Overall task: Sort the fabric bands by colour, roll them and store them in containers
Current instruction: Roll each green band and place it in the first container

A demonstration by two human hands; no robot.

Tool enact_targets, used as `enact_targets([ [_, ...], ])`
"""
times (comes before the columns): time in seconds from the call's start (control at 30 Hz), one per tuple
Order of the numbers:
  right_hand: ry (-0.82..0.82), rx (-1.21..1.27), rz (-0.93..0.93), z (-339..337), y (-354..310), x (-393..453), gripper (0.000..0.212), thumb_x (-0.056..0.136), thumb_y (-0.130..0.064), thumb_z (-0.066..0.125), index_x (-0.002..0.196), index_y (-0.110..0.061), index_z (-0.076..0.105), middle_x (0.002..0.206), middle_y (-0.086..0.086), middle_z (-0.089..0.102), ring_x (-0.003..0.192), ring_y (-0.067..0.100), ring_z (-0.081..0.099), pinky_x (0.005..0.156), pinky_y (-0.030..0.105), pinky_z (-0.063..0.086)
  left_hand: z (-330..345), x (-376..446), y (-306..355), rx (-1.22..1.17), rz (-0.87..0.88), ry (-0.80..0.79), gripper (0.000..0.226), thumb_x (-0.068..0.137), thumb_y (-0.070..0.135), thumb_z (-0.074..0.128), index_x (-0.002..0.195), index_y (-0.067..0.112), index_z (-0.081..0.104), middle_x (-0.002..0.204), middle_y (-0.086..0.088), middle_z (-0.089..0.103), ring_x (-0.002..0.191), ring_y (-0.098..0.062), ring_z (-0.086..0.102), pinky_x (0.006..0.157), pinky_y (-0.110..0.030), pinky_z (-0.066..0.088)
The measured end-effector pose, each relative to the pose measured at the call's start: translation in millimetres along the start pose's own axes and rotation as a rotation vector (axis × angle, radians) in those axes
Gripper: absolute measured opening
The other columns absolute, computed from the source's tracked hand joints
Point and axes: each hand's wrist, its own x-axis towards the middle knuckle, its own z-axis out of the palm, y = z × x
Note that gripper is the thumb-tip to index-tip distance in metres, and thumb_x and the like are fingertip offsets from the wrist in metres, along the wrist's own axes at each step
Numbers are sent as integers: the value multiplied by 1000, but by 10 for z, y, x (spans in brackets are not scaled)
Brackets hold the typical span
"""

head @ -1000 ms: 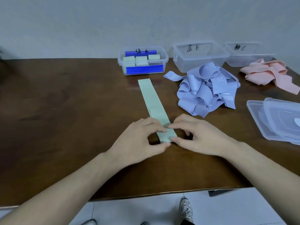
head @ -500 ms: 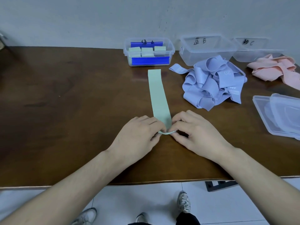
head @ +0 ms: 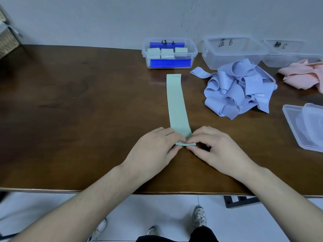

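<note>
At the far left edge a woven basket [head: 7,41] stands beside the dark wooden table [head: 70,119]. Near the table's front edge the left hand [head: 153,151] pinches the near end of the green band [head: 176,102], its fingers curled together over the small fold there. The band lies flat at the middle of the table, its long axis running away from the person, the far end pointing at the box with green rolls [head: 169,53] by the wall and stopping just short of it; that clear box holds three pale green rolls between two blue strips. The right hand [head: 215,151] meets the left at the same fold, thumb and forefinger pinching the turned-over end, the other fingers loosely curled above the table. Further right a heap of blue bands [head: 239,89] lies loose in front of an empty clear box [head: 232,51] marked B. Beside that stands another clear box [head: 288,51] marked C, with a heap of pink bands [head: 304,74] before it. At the right edge lie clear lids [head: 305,126], stacked
</note>
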Motion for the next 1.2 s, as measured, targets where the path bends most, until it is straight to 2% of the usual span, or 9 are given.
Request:
enact_targets([
  [0.13, -48, 87, 86, -52, -27, 92, 14, 89, -20, 74, 99, -29, 69, 87, -13, 63, 67, 4, 49, 60, 13, 37, -74, 45, 5, -74, -82, -39, 20, 96, 30, 62, 115, 28, 65, 100, 14, 67, 87, -4, 53, 81, -21, 45],
  [0.2, -63, 97, 99, -79, -28, 135, 13, 89, -21, 74, 93, -30, 65, 83, -13, 61, 66, 4, 49, 59, 14, 35, -83, 69, 9, -67, -71, -46, 14, 96, 28, 60, 109, 27, 64, 94, 16, 61, 87, -6, 53, 79, -22, 43],
  [0.33, -57, 61, 69, -100, -6, 161, 4, 89, -22, 75, 90, -25, 72, 88, -11, 59, 78, 4, 55, 64, 10, 36, -76, 122, -9, -19, -45, -54, 9, 95, 25, 61, 102, 24, 67, 92, 18, 50, 80, -3, 45, 72, -13, 30],
  [0.47, -73, 50, 61, -98, 34, 160, 5, 90, -26, 73, 94, -27, 75, 93, -11, 58, 84, 9, 56, 64, 10, 37, -109, 157, -59, 7, 0, -128, 23, 92, 36, 65, 111, 23, 71, 108, 9, 58, 87, -3, 51, 81, -11, 36],
  [0.6, -81, -34, 1, -118, 57, 164, 19, 88, -31, 73, 107, -26, 73, 97, -13, 57, 85, 0, 54, 70, 8, 39, -151, 203, -87, 17, 15, -158, 22, 91, 30, 67, 112, 24, 73, 104, 9, 60, 84, -4, 49, 82, -17, 43],
  [0.73, -101, -74, -56, -107, 74, 188, 16, 90, -38, 64, 102, -29, 71, 98, -16, 56, 90, 12, 57, 75, 17, 44, -173, 258, -94, -44, -44, -190, 21, 94, 33, 61, 111, 28, 72, 103, 15, 56, 87, -4, 51, 81, -12, 43],
  [0.87, -103, -69, -40, -113, 114, 267, 22, 93, -42, 56, 101, -30, 73, 95, -19, 55, 90, 11, 54, 78, 23, 46, -155, 293, -138, -58, -60, -180, 19, 94, 32, 59, 109, 28, 71, 95, 19, 51, 78, 1, 47, 72, -4, 34],
  [0.93, -107, -71, -47, -118, 133, 301, 24, 94, -43, 54, 100, -31, 73, 94, -18, 55, 89, 11, 53, 78, 26, 46, -158, 303, -147, -45, -45, -150, 15, 93, 29, 61, 106, 27, 68, 90, 20, 47, 74, -3, 46, 69, -4, 33],
  [1.2, -75, 9, -42, -107, 191, 339, 18, 95, -42, 58, 105, -34, 70, 98, -18, 54, 92, 12, 55, 76, 29, 47, -152, 386, -198, -19, -33, -137, 8, 91, 27, 66, 93, 25, 73, 95, 15, 58, 70, -4, 44, 63, -4, 31],
])
